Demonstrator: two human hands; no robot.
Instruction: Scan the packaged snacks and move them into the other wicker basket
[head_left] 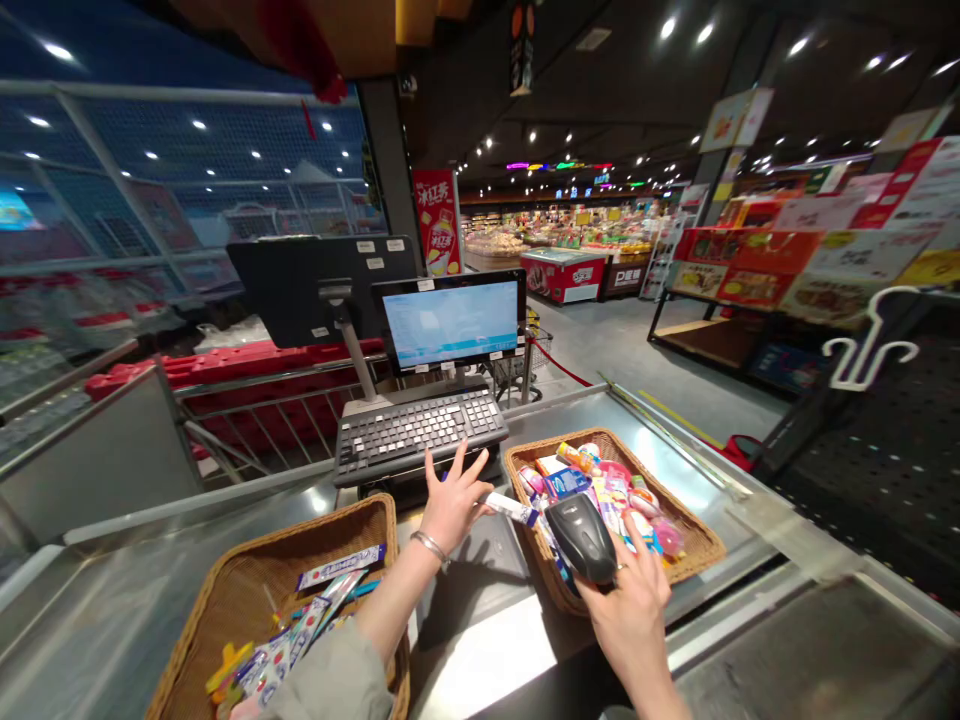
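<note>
My left hand (452,503) hovers over the steel counter just in front of the black keyboard (420,432). It pinches a small white packet (512,508) between thumb and forefinger, the other fingers spread upward. My right hand (631,603) grips a black handheld barcode scanner (581,523), whose head points toward the packet. Both hands sit at the left edge of the right wicker basket (694,527), full of small colourful packets.
A left wicker basket (247,580) holds several scanned packets under my left forearm. A till screen (451,322) stands behind the keyboard, with a second monitor's back (300,285) to its left. Steel counter (112,590), rails and store shelves (810,260) surround.
</note>
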